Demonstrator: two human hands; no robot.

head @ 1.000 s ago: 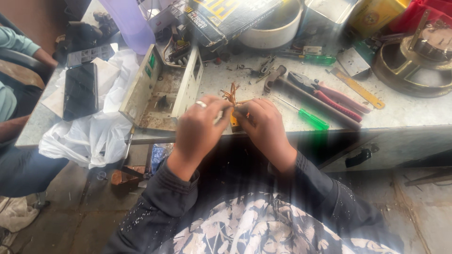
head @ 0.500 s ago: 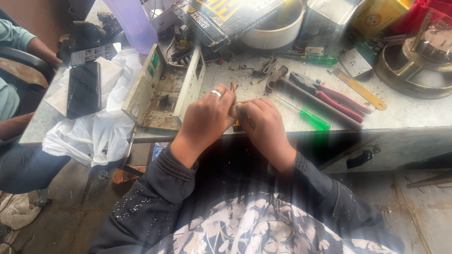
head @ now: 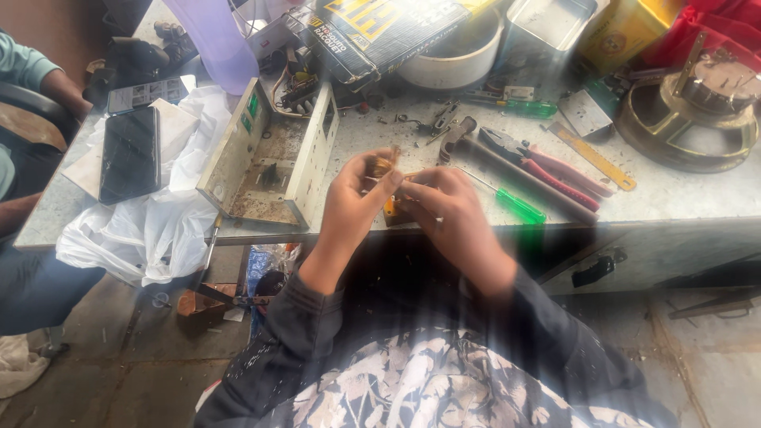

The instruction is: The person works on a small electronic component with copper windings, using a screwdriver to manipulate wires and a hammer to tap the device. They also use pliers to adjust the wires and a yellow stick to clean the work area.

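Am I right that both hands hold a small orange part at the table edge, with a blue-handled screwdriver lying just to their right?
Not quite: in the head view the screwdriver has a green handle, not blue. The rest stands: the left hand and right hand hold the small orange part at the table edge.

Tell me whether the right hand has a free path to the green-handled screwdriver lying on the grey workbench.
Probably yes. The green-handled screwdriver lies just beside the right hand on the grey workbench with nothing between, but that hand and the left hand both grip a small orange part.
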